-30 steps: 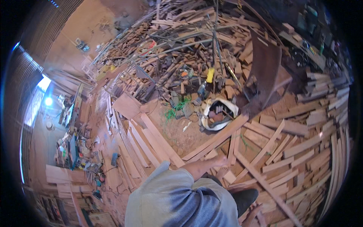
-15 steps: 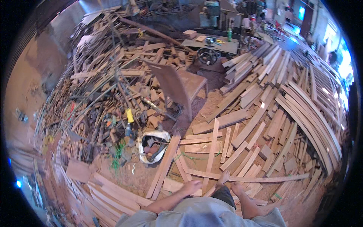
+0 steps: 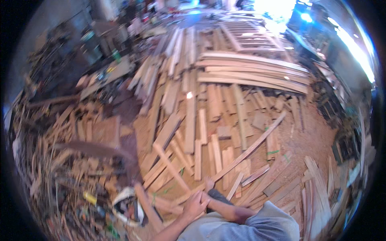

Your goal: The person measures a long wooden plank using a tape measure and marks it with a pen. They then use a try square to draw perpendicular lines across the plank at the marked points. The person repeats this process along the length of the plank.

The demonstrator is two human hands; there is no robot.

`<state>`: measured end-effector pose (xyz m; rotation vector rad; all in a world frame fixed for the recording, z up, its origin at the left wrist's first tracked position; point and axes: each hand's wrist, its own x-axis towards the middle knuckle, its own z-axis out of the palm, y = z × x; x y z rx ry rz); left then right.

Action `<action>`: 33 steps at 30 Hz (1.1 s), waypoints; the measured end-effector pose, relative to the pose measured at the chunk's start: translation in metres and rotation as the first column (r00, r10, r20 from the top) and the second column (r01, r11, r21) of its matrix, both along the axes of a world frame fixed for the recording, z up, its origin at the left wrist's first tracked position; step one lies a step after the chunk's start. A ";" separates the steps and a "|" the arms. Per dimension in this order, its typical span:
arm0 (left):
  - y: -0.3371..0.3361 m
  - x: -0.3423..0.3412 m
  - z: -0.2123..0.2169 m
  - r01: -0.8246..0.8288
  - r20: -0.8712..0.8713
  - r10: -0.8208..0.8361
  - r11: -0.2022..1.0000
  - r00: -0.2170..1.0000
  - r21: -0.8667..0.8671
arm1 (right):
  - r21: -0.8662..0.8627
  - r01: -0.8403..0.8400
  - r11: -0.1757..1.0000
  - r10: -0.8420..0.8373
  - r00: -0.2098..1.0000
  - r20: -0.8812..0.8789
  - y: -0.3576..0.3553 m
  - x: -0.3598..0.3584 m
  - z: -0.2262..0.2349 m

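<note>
My left hand (image 3: 194,205) and my right hand (image 3: 204,198) are together in front of my lap. The left fingers look curled in; the right fingers are partly hidden against the left hand, and I cannot make out what lies between them. Just beyond them is a long narrow wooden strip (image 3: 249,151), running from near my hands up to the right. A bare foot (image 3: 209,184) rests by its near end. Close to my left hand, another wooden strip (image 3: 172,168) lies slanted over shorter boards.
Stacked planks (image 3: 253,72) lie across the far middle, with a slatted wooden frame (image 3: 251,35) behind. On the left are a white sack (image 3: 117,199) with chunks inside, a yellow-handled tool (image 3: 90,197), a brown panel (image 3: 94,148) and heaped scrap wood. Loose boards (image 3: 317,176) lie at right.
My view has swung to the right. My hands, apart before, have come together. The long strip that lay crosswise now runs away from me in the picture.
</note>
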<state>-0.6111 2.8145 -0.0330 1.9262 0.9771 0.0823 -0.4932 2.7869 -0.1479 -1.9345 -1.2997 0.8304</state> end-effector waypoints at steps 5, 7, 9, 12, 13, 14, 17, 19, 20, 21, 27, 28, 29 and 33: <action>0.045 0.073 -0.003 -0.050 0.081 0.042 0.994 0.996 0.102 | -0.005 -0.056 0.998 0.057 0.997 0.056 0.037 0.067 -0.017; 0.065 0.108 0.014 -0.043 0.130 0.025 0.990 0.991 0.135 | -0.044 -0.202 0.978 0.205 0.975 0.089 0.051 0.095 -0.027; 0.080 0.137 0.033 -0.031 0.159 0.005 0.986 0.987 0.166 | -0.092 -0.350 0.932 0.360 0.925 0.125 0.069 0.132 -0.037; 0.113 0.170 0.050 0.017 0.156 -0.052 0.976 0.986 0.215 | -0.113 -0.455 0.884 0.468 0.862 0.196 0.091 0.167 -0.044; 0.120 0.173 0.052 0.032 0.133 -0.058 0.982 0.989 0.188 | -0.117 -0.470 0.875 0.485 0.849 0.210 0.096 0.172 -0.048; 0.125 0.175 0.053 0.049 0.110 -0.067 0.986 0.992 0.161 | -0.114 -0.482 0.869 0.495 0.841 0.219 0.099 0.175 -0.052; 0.147 0.177 0.050 0.118 0.089 -0.130 0.984 0.987 0.130 | -0.099 -0.496 0.862 0.505 0.834 0.223 0.112 0.181 -0.059; 0.161 0.180 0.049 0.152 0.082 -0.160 0.984 0.984 0.092 | -0.072 -0.492 0.868 0.496 0.853 0.163 0.119 0.183 -0.060; 0.170 0.182 0.045 0.154 0.094 -0.159 0.986 0.983 0.058 | -0.051 -0.485 0.873 0.487 0.865 0.123 0.125 0.186 -0.061; 0.182 0.184 0.040 0.156 0.105 -0.158 0.987 0.982 0.025 | -0.025 -0.478 0.878 0.479 0.875 0.075 0.132 0.188 -0.060; 0.279 0.233 0.018 0.141 0.185 -0.142 0.990 0.972 0.020 | -0.243 -0.637 0.731 0.680 0.653 0.334 0.225 0.247 -0.063; 0.300 0.242 0.015 0.136 0.190 -0.139 0.990 0.972 0.027 | -0.264 -0.627 0.733 0.677 0.636 0.371 0.249 0.257 -0.055; 0.322 0.249 0.010 0.117 0.220 -0.126 0.992 0.967 0.053 | -0.284 -0.618 0.733 0.676 0.615 0.407 0.274 0.265 -0.045; 0.414 0.275 -0.009 0.123 0.270 -0.138 0.990 0.953 0.073 | -0.339 -0.522 0.783 0.611 0.748 0.260 0.377 0.304 -0.052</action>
